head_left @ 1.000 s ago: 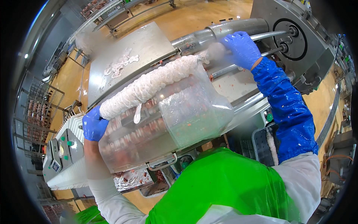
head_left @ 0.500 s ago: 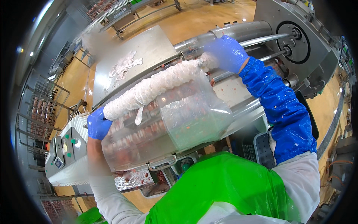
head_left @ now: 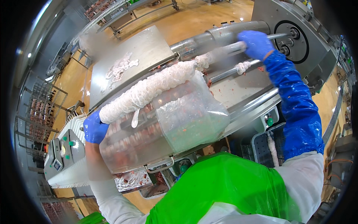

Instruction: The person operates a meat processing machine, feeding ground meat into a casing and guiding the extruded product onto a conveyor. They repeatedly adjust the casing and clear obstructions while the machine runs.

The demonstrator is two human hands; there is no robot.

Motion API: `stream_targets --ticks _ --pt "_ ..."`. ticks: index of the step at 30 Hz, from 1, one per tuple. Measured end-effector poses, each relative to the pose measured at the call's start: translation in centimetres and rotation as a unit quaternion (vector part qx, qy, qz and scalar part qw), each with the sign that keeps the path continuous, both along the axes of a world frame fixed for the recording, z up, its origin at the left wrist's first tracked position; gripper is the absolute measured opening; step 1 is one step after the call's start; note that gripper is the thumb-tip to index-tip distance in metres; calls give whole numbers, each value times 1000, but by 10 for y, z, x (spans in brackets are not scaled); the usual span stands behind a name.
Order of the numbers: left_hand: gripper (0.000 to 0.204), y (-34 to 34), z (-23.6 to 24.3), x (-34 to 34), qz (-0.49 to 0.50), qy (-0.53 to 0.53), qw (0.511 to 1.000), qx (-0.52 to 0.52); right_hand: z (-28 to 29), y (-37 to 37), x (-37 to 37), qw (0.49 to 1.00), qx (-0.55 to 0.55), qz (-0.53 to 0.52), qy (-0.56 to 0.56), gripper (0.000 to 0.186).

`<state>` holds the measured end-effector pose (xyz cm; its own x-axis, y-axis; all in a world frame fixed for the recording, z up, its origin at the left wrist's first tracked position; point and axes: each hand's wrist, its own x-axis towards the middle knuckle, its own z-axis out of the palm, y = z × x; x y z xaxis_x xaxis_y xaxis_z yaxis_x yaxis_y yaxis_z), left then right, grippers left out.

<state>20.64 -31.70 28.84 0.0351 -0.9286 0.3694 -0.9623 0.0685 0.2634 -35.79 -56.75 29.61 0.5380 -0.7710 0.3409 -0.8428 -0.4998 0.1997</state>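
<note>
A long, thick roll of gathered white sausage casing (head_left: 149, 91) lies slantwise above the clear cover of a steel machine, a short loose tail hanging from it. Around its lower left end my left hand (head_left: 95, 128), in a blue glove, is closed. My right hand (head_left: 256, 44), also gloved, is closed around the upper of two steel tubes (head_left: 278, 36) near the machine's round plate. Stretched casing, blurred, runs along that tube from the roll toward this hand. On the lower tube sits a small clump of casing (head_left: 243, 67). The right fingertips are partly hidden.
Loose casing (head_left: 121, 67) lies on the steel tray (head_left: 149, 44) beyond the roll. The clear cover (head_left: 194, 115) has a handle on its near edge. Dark baskets (head_left: 263, 149) stand below, at right. A finned white conveyor (head_left: 69, 170) with a control panel is at left.
My right hand has slid up and right along the upper tube, away from the roll, baring the clump on the lower tube. My left hand keeps its hold, shifted slightly left and down.
</note>
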Motion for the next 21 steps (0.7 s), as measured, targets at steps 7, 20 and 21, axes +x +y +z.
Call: stream_targets --ticks 7,20,21 --pt "30 1 0 1 -33 21 999 -8 12 46 77 936 -68 305 -164 48" --pt "32 3 -5 6 -20 -61 998 -28 14 14 -3 994 -56 96 6 42" --pt "32 3 -4 6 -20 -59 998 -31 10 20 17 978 -113 172 -14 54"
